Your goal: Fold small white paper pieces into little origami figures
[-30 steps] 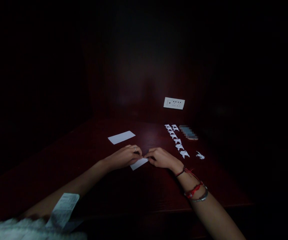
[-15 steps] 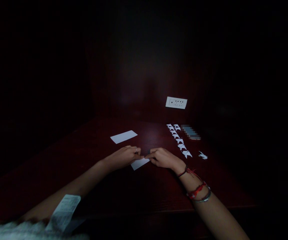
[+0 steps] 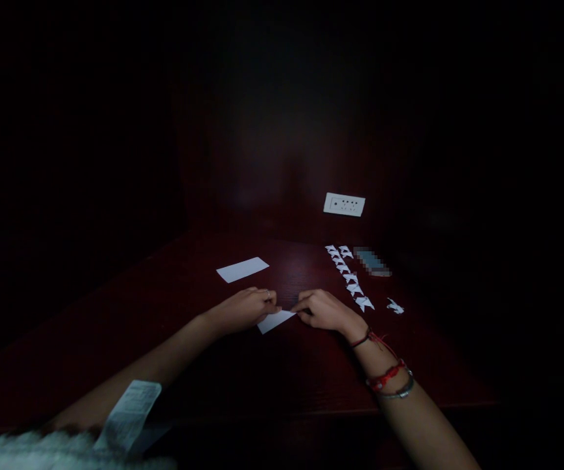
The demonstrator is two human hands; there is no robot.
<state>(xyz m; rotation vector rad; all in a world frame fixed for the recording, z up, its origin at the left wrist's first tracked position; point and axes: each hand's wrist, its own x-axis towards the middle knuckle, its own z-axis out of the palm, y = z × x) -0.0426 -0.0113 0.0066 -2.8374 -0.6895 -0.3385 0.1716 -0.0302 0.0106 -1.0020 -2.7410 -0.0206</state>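
Note:
A small white piece of paper (image 3: 274, 320) lies on the dark red table between my hands. My left hand (image 3: 250, 307), with a ring on it, has its fingers curled and presses the paper's upper left edge. At the paper's right end, my right hand (image 3: 325, 310) is closed, with its fingertips on the corner. How the paper is folded under the fingers is hidden. Beyond my left hand lies a flat white paper strip (image 3: 243, 269).
Several small folded white papers (image 3: 353, 284) form a row at the right, with a loose folded piece (image 3: 395, 306) beside them. A blurred phone-like object (image 3: 373, 261) lies behind. A socket panel (image 3: 344, 204) is on the wall. The table's front edge (image 3: 311, 416) runs below my forearms.
My right fingertips have slid a little to the right along the paper, away from the left thumb, uncovering more of its upper edge. My left hand stays nearly still.

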